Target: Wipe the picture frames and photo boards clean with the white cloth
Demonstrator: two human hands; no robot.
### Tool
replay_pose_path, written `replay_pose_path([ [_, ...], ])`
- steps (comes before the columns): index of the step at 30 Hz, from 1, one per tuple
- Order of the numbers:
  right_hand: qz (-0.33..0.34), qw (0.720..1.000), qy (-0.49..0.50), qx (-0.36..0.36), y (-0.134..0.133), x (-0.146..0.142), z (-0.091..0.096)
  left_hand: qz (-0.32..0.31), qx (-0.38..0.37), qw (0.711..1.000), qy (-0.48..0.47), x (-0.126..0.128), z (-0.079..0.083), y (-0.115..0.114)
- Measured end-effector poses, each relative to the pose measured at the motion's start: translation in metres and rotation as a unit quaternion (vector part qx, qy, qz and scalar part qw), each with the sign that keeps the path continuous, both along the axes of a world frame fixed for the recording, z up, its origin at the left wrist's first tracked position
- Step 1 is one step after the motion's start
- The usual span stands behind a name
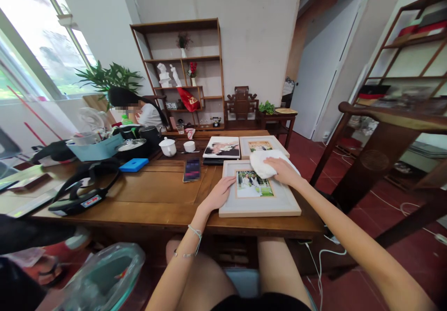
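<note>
A light wooden picture frame (260, 209) with a wide pale mat and a wedding photo (252, 184) lies flat near the table's front edge. My left hand (218, 193) rests on its left border, with the fingers stretched over the edge. On the upper right part of the frame, my right hand (282, 170) presses a folded white cloth (259, 160), its fingers bent over it. The cloth covers that corner and part of the photo. Behind lies a second, similar frame (246, 144), partly hidden by the cloth. Left of that is a photo book (220, 148).
A phone (192, 169), a white teapot (168, 147), a cup (189, 146), a blue box (134, 165) and a black strapped headset (87, 192) occupy the table. A person (146, 113) sits at the far left. A lined bin (104, 273) stands below; a wooden chair (377, 157) is right.
</note>
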State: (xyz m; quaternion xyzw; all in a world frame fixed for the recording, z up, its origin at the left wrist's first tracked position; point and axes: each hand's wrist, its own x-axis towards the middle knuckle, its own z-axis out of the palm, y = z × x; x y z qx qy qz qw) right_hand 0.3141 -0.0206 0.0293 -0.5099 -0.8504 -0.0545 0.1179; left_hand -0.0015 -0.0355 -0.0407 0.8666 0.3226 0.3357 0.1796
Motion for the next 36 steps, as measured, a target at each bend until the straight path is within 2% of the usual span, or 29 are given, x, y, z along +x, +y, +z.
replay_pose_path([
  [3,-0.041,0.999,-0.021,0.005,0.006,-0.014,0.006,0.0,0.004,1.0,0.003,0.0,0.0,0.0],
  [5,-0.05,0.998,-0.045,-0.004,-0.004,-0.026,0.008,0.001,0.006,1.0,0.003,0.0,-0.001,0.0],
  [9,-0.049,0.994,-0.088,-0.037,-0.056,-0.048,0.016,0.004,0.007,1.0,0.001,0.0,-0.003,0.001],
  [13,0.013,0.991,-0.109,-0.08,-0.12,-0.061,0.035,0.002,0.008,1.0,0.004,0.0,-0.004,0.002],
  [16,0.063,0.99,-0.076,-0.1,-0.139,-0.063,0.036,0.001,0.01,1.0,0.007,0.0,-0.004,0.002],
  [18,0.081,0.993,-0.036,-0.081,-0.131,-0.06,0.025,0.002,0.01,1.0,0.01,0.001,-0.003,0.002],
  [20,0.078,0.996,-0.01,-0.041,-0.108,-0.052,0.009,0.003,0.011,1.0,0.015,0.001,-0.002,0.002],
  [23,0.024,1.0,-0.007,0.006,-0.063,-0.037,-0.009,0.004,0.013,1.0,0.021,0.0,0.0,0.0],
  [26,-0.03,0.999,-0.005,0.025,-0.022,-0.027,-0.011,0.006,0.015,1.0,0.026,-0.001,0.001,-0.001],
  [29,-0.074,0.997,-0.008,0.031,0.004,-0.026,-0.003,0.006,0.016,0.999,0.028,-0.001,0.002,-0.001],
  [33,-0.094,0.995,-0.031,0.009,0.008,-0.038,0.001,0.001,0.018,1.0,0.025,0.0,0.003,-0.001],
  [36,-0.079,0.995,-0.06,-0.015,-0.016,-0.053,0.0,-0.004,0.02,1.0,0.022,0.0,0.002,0.0],
])
